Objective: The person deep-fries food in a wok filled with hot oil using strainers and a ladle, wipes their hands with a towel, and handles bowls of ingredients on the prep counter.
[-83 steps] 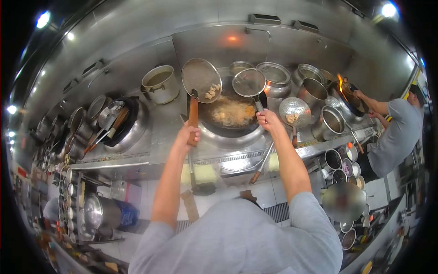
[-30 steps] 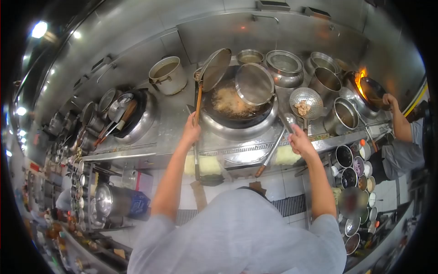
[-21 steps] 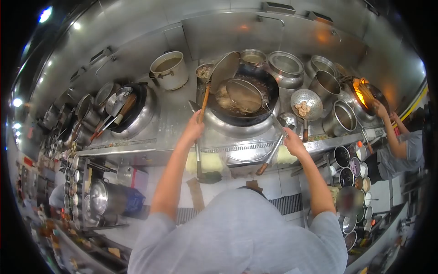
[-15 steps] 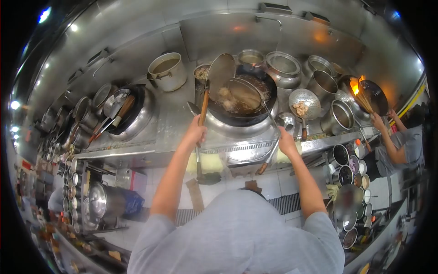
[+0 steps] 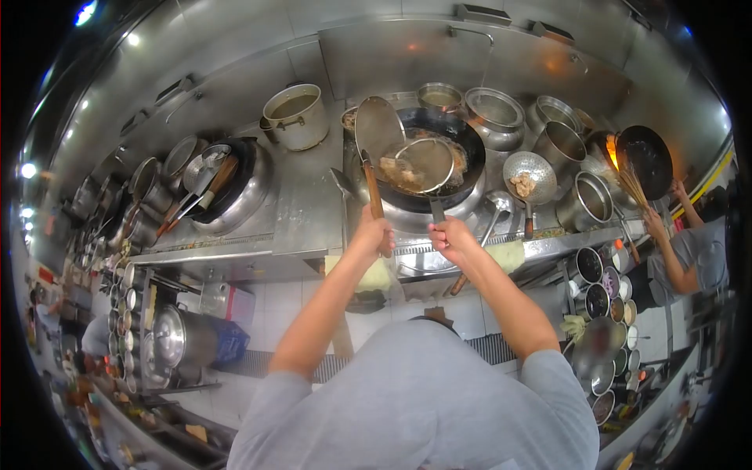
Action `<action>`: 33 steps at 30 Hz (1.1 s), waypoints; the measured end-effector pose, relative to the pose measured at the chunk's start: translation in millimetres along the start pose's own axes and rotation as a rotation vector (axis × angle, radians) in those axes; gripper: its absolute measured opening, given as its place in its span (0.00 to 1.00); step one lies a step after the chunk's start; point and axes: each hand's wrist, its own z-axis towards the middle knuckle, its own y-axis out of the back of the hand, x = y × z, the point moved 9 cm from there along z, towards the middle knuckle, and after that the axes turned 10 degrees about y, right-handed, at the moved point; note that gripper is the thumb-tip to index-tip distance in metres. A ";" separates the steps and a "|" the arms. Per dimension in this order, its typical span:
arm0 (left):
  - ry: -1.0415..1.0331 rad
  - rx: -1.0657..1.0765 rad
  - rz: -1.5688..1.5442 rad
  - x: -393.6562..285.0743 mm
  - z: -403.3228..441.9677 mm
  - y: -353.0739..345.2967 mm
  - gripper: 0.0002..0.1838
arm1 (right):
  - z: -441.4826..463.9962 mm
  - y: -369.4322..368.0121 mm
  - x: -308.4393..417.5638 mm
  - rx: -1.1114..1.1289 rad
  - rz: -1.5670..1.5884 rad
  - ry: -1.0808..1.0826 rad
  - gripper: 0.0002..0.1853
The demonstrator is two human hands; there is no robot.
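One wooden-handled strainer [image 5: 381,124] tilts up at the left of the wok [image 5: 476,146], the left hand [image 5: 372,233] wrapped round its handle; the right hand [image 5: 454,239] grips a mesh strainer [image 5: 435,159] over the wok's near left, food pieces [image 5: 398,171] in or beneath it (which, I cannot tell). Both look light and stiff, with rims probably hot and oily, so the handles' near ends seem safest to hold.

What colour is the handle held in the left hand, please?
The handle is brown, seen best in the head view.
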 end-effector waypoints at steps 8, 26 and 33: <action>-0.058 0.043 -0.242 -27.8 -19.4 15.9 0.30 | -5.6 -41.3 41.3 0.150 -0.124 0.106 0.20; -0.064 0.548 -0.686 -13.7 5.5 2.5 0.22 | -15.2 -18.8 121.0 -0.097 -1.201 0.827 0.24; -0.081 0.551 -0.642 -22.8 11.3 8.0 0.25 | -28.3 6.9 171.4 -0.061 -1.403 0.922 0.25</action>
